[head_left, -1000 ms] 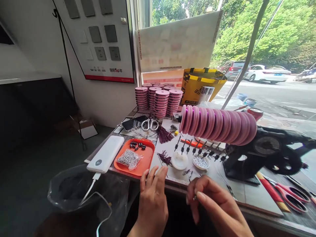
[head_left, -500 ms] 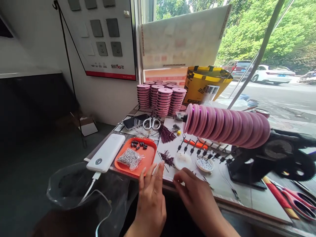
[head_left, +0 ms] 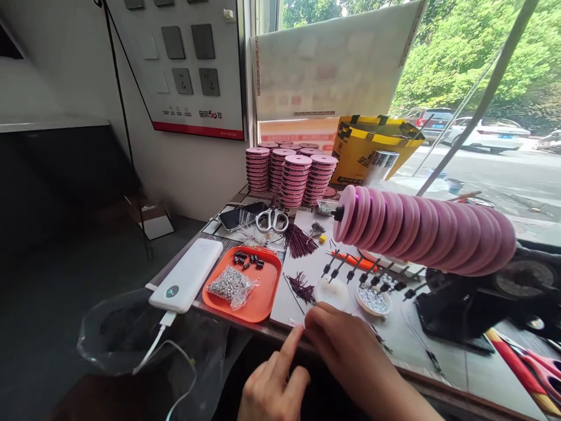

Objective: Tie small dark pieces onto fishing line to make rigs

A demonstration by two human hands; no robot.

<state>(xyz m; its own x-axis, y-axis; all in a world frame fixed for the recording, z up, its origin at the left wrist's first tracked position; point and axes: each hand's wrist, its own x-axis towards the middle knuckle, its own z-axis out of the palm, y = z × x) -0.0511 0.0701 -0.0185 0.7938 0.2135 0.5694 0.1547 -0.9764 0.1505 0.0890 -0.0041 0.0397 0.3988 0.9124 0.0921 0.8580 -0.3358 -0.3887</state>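
My right hand (head_left: 350,351) rests on the front edge of a white work board (head_left: 307,266), fingers curled down and pressed together; what they hold is hidden. It sits just in front of a round white lid (head_left: 332,292) and a small dish of silver beads (head_left: 372,299). My left hand (head_left: 274,383) is lower, below the table edge, with its index finger stretched up to the right hand's fingertips, thumb apart and nothing visible in it. A loose bundle of dark purple strands (head_left: 302,286) lies just beyond the fingers.
An orange tray (head_left: 263,301) holds a bag of metal beads (head_left: 230,285); a white power bank (head_left: 186,275) lies left of it. Stacked pink spools (head_left: 291,172), scissors (head_left: 272,221), a spindle of pink spools (head_left: 425,225) on a black winder (head_left: 477,304), and a bin bag (head_left: 118,333) are there too.
My right hand has moved from the lower right forward and left onto the board's front edge. My left hand has pulled back and folded, leaving only the index finger extended.
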